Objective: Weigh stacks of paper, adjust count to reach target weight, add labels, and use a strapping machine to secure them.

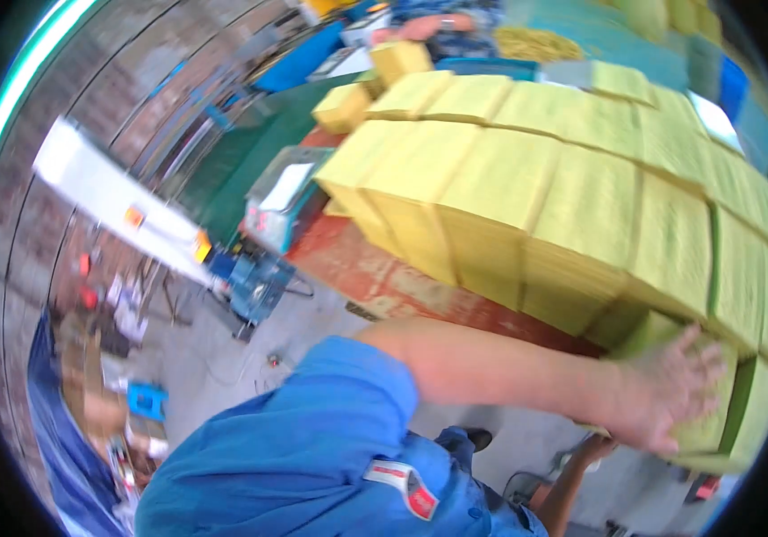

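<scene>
My left arm reaches across to the right. My left hand lies with its fingers spread on a yellow block that looks like stacked paper, at the near right corner of a large group of such blocks. Lower down, my right hand is by the underside of that same block. Its fingers are partly hidden there, and whether they grip it is unclear. The blocks stand in tight rows on a worn red tabletop. The picture is somewhat blurred.
A clear plastic box with white paper stands left of the blocks. Further left is a blue machine beside a long white panel. A blue stool is on the floor. Across the table another person's arm shows.
</scene>
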Demonstrator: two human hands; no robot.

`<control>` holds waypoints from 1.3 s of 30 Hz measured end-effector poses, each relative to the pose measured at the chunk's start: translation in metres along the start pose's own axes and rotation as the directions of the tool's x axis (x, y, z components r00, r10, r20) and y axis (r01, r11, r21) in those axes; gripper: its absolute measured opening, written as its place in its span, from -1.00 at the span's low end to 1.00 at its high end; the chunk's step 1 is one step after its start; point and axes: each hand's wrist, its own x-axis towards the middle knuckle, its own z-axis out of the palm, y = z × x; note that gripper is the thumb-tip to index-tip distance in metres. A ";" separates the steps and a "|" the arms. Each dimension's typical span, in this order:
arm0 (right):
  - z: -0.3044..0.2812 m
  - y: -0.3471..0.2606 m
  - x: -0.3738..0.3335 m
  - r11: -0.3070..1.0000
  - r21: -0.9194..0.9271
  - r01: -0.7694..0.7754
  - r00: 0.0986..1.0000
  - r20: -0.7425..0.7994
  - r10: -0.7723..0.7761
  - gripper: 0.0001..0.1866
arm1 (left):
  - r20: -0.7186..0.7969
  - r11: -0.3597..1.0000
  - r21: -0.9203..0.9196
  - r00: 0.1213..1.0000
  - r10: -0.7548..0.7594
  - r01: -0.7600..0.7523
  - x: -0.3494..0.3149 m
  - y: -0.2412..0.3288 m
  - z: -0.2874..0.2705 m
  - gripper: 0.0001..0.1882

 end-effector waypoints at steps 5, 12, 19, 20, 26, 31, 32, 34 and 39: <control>0.041 -0.021 -0.103 0.594 0.567 -0.571 0.821 0.403 0.405 -0.76 | -0.075 0.983 -0.159 0.994 0.079 -0.091 0.008 -0.007 -0.012 -0.15; 0.130 -0.157 -0.185 0.897 0.086 -0.433 0.647 0.723 0.243 -0.78 | -0.313 0.997 -0.065 0.948 -0.056 0.037 -0.207 -0.030 -0.245 -0.67; 0.243 -0.380 -0.212 0.991 0.060 -0.121 0.522 0.853 0.012 -0.79 | -0.505 0.158 0.574 0.499 -0.705 0.803 -0.477 -0.120 -0.471 -0.33; 0.267 -0.405 -0.225 0.968 0.100 -0.231 0.510 0.859 0.033 -0.79 | -0.489 0.183 0.566 0.506 -0.710 0.804 -0.490 -0.131 -0.478 -0.33; 0.348 -0.484 -0.274 0.929 0.302 -0.215 0.484 0.859 -0.167 -0.79 | -0.401 0.001 0.437 0.196 -0.895 0.899 -0.538 -0.169 -0.505 -0.08; 0.336 -0.498 -0.270 0.957 0.209 -0.203 0.416 0.903 -0.109 -0.79 | -0.405 0.049 0.361 0.204 -0.891 0.931 -0.547 -0.166 -0.516 -0.21; 0.337 -0.499 -0.270 0.956 0.209 -0.206 0.413 0.904 -0.109 -0.79 | -0.408 0.092 0.295 0.212 -0.888 0.951 -0.550 -0.170 -0.520 -0.27; 0.340 -0.501 -0.268 0.948 0.215 -0.234 0.350 0.928 -0.124 -0.79 | -0.412 0.131 0.234 0.220 -0.884 0.963 -0.560 -0.170 -0.523 -0.34; 0.348 -0.550 -0.254 0.953 0.284 -0.108 0.370 0.901 -0.226 -0.78 | -0.358 0.136 -0.127 0.082 -0.930 0.983 -0.559 -0.171 -0.540 -0.64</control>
